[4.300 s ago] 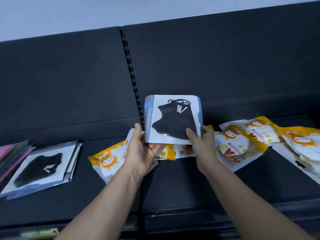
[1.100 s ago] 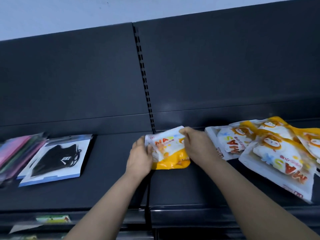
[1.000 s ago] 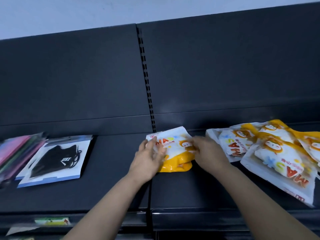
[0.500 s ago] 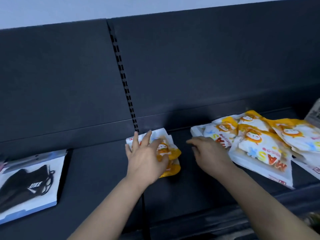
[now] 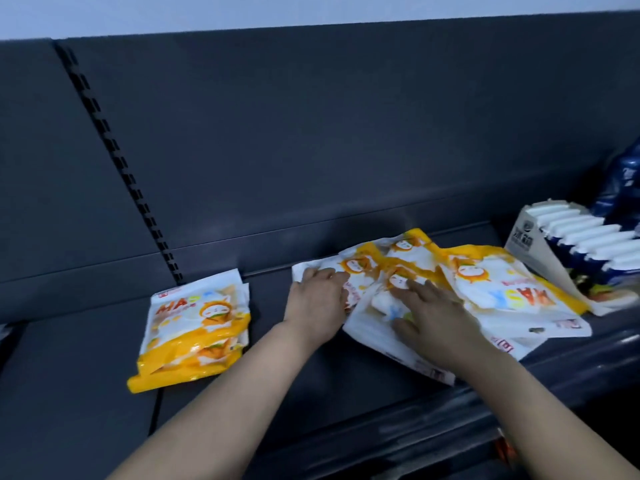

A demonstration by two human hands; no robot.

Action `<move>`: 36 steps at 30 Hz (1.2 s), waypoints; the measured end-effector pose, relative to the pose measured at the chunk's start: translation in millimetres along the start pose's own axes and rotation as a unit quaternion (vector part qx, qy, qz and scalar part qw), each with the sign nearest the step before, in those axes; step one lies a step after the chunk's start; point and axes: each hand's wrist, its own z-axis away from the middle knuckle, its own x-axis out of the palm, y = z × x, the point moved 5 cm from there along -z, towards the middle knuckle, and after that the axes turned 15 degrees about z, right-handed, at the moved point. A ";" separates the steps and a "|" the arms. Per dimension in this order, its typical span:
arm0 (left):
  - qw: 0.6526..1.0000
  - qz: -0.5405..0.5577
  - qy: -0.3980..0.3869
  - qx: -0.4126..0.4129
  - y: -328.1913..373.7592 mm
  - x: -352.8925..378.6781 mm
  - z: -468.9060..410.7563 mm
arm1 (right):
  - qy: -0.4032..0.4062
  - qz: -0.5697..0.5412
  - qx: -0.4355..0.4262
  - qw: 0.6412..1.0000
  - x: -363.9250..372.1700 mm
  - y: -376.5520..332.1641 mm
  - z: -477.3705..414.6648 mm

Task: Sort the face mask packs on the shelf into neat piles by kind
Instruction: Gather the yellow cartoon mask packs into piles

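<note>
**Hands move from the stacked pile to the loose packs.**
Nearest, the right hand (image 5: 429,317) lies flat, fingers spread, on the front pack of the loose spread (image 5: 502,292). The left hand (image 5: 317,299) has left the squared pile (image 5: 197,327) and now bends its fingers over the spread's left edge; whether it pinches or only presses cannot be told. The pile rests unattended to the left on the shelf (image 5: 86,375), so the next pack is probably about to be gathered. Farther right stands a carton of white packets (image 5: 571,237).

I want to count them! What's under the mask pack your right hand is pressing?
The front pack under the right hand lies over part of another yellow pack, which the left hand touches. Anything more beneath is covered.
</note>
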 end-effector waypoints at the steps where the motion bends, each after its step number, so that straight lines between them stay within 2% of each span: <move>1: 0.999 -0.036 -0.004 -0.026 5.5 6.7 -9.3 | -0.004 -0.004 -0.028 1.000 0.9 6.6 -0.1; 4: 0.990 -0.090 -0.043 -0.098 10.5 22.4 -26.7 | -0.032 0.005 -0.100 0.994 2.9 25.9 -5.6; 7: 0.987 -0.062 -0.076 -0.127 7.1 26.8 -27.9 | -0.064 0.061 -0.148 0.985 4.6 43.5 -12.4; 10: 0.983 -0.023 -0.090 -0.160 -10.3 15.7 -16.5 | -0.084 0.097 -0.136 0.982 5.5 58.4 -24.5; 13: 0.979 0.054 -0.042 -0.190 -24.8 7.2 -3.8 | -0.091 0.067 -0.107 0.988 1.1 70.3 -37.2; 15: 0.972 0.089 0.009 -0.216 -25.0 6.4 3.3 | -0.068 0.055 -0.114 0.990 -6.8 71.3 -40.4; 18: 0.963 -0.029 0.052 -0.263 -24.3 4.6 12.0 | -0.037 0.045 -0.202 0.978 -11.8 60.8 -40.7; 20: 0.953 -0.068 0.024 -0.294 -26.1 -0.8 15.5 | -0.072 0.001 -0.232 0.970 -10.1 56.0 -37.7; 21: 0.957 -0.062 0.001 -0.282 -27.2 -2.6 13.9 | -0.084 -0.014 -0.229 0.970 -8.6 56.1 -36.0; 24: 0.970 -0.008 -0.075 -0.230 -29.6 -3.2 8.5 | -0.041 0.010 -0.204 0.978 -6.7 57.9 -32.2; 25: 0.970 -0.011 -0.076 -0.230 -30.0 -3.3 7.6 | -0.023 0.020 -0.190 0.981 -6.5 58.3 -30.6; 27: 0.960 -0.084 -0.015 -0.265 -33.3 -7.9 7.4 | 0.015 0.023 -0.159 0.987 -4.1 59.3 -29.9; 29: 0.945 -0.095 0.050 -0.309 -39.0 -12.7 9.7 | 0.047 0.023 -0.138 0.989 0.3 57.9 -32.4; 33: 0.952 -0.024 0.055 -0.301 -36.4 -11.7 7.7 | -0.015 -0.011 -0.103 0.995 13.7 57.4 -42.3; 36: 0.950 -0.004 0.154 -0.270 -25.9 -22.4 7.4 | -0.054 -0.118 -0.080 0.988 11.2 56.6 -43.5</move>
